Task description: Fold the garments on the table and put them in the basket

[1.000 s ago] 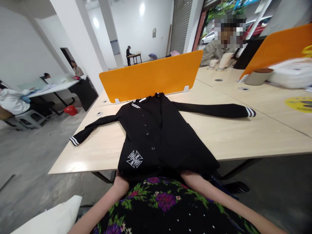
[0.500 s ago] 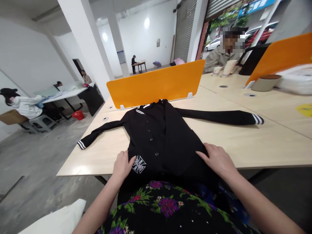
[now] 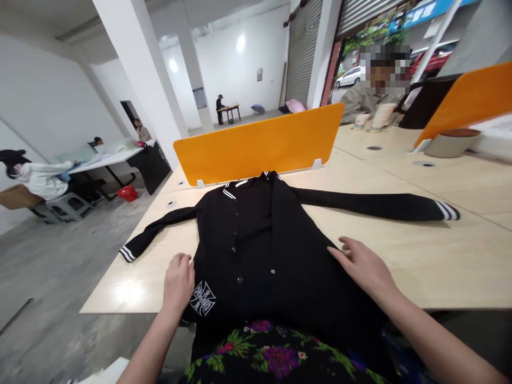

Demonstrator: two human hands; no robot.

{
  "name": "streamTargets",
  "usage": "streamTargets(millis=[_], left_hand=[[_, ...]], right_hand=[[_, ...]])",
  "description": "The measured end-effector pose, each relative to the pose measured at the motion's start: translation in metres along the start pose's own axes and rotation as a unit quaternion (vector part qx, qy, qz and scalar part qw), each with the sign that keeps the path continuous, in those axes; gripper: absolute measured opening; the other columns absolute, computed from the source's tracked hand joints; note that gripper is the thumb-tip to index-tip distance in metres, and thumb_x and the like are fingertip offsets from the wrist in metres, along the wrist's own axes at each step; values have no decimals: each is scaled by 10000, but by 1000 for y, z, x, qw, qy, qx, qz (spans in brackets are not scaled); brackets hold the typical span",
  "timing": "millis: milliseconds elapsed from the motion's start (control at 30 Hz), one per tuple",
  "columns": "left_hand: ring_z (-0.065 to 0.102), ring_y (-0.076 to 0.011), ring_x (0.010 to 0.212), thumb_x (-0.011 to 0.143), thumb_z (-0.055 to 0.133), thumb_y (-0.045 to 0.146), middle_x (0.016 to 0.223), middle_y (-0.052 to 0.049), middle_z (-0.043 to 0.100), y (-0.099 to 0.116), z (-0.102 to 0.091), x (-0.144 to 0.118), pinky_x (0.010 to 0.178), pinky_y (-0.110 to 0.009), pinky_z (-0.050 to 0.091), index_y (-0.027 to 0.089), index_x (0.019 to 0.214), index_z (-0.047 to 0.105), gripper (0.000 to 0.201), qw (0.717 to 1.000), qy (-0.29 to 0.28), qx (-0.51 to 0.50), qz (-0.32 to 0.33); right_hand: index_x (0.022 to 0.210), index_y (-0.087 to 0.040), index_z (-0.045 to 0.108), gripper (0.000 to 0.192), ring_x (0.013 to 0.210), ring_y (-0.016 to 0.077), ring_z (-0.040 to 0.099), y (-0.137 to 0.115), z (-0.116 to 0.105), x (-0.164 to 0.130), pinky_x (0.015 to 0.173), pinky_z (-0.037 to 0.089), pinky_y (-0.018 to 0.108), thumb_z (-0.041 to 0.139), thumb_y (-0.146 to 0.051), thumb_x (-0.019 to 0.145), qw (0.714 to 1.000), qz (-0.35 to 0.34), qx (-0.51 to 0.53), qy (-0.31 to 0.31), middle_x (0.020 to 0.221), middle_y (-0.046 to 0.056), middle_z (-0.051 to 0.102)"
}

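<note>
Pale wood makes up the long table (image 3: 420,256), fenced along its far edge by an orange divider (image 3: 260,144), in a white hall with pillars and a grey floor. A black jacket (image 3: 260,250) lies face up at the near edge, sleeves spread toward both ends. The left hand (image 3: 178,282) rests flat, fingers loosely open, beside the white emblem (image 3: 202,298); the right hand (image 3: 366,266) lies flat and open on the jacket's other side, gripping nothing.

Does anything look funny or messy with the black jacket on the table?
Mostly tidy. The black jacket lies flat on the table, sleeves spread, but its bottom hem hangs over the near edge. The left hand and right hand rest on it.
</note>
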State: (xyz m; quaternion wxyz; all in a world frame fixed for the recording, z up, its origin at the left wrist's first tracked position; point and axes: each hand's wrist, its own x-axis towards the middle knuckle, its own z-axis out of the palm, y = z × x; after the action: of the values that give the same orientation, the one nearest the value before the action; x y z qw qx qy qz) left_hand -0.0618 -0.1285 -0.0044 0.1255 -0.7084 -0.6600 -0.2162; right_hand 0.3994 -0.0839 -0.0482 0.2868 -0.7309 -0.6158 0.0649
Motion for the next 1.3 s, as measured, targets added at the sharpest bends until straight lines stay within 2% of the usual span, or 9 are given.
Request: streamTargets(millis=[200,367,467,667,833,967,1100,1200,1300], left_hand=[[331,-282,1353,932,412,419,1421,-93,444,19,46,62,1068,-455,352,228,1279,527,412,986,-98,14,131],[248,-323,1396,919,352,551,1525,-64,302,21,81,100,1074,-572,270,272,1432,357,584,978,-190,78,42],[294,-344,1371,931,317,541,1504,-92,339,28,91,122,1058,-637,225,264,1421,380,566,976,-183,115,7],[360,-288,1342,967,283,395,1404,-143,476,56,117,153,1126,-548,181,142,1342,490,497,989,-109,93,22],[314,-278,1374,948,344,434,1478,-72,392,48,134,162,1108,-514,272,217,1382,438,494,991,-128,15,23],[327,-270,1368,950,354,416,1463,-72,415,42,133,162,1111,-506,272,217,1365,456,472,991,-127,0,31],[325,-268,1368,951,358,402,1462,-77,415,43,131,161,1114,-507,267,197,1357,460,466,991,-131,-7,32],[328,-268,1364,950,359,395,1459,-76,420,43,131,160,1113,-507,269,204,1350,467,456,991,-130,-10,34],[333,-269,1361,949,357,392,1455,-78,425,43,131,160,1115,-501,270,207,1345,473,453,991,-129,-12,35]], right_hand=[[1158,-134,573,395,1109,294,531,-66,20,59,874,421,373,499,-405,880,989,-114,-84,-30,1207,158,595],[1085,-177,590,391,1021,279,564,-135,36,55,822,421,367,513,-495,872,964,-232,-111,-72,1125,130,607],[1071,-146,570,361,897,262,617,-154,48,59,708,437,329,544,-433,854,969,-149,-122,-157,1056,142,613],[841,-155,569,90,684,195,614,-128,41,92,618,443,295,532,-156,759,978,9,93,-188,728,58,611],[828,-187,521,143,466,118,506,-76,17,113,477,408,240,544,-258,706,883,47,409,-224,560,-37,520],[798,-195,524,168,471,125,494,-55,20,123,471,374,239,560,-166,636,964,121,195,-138,543,-47,502],[887,-203,558,132,671,145,559,-64,29,117,640,430,261,557,-235,758,992,-51,77,84,782,9,577],[898,-198,560,171,750,174,589,-82,37,109,650,427,273,539,-357,837,990,-130,2,58,891,46,599],[966,-169,562,249,796,222,610,-95,46,107,623,406,294,540,-390,856,987,-81,-135,-4,969,98,616]])
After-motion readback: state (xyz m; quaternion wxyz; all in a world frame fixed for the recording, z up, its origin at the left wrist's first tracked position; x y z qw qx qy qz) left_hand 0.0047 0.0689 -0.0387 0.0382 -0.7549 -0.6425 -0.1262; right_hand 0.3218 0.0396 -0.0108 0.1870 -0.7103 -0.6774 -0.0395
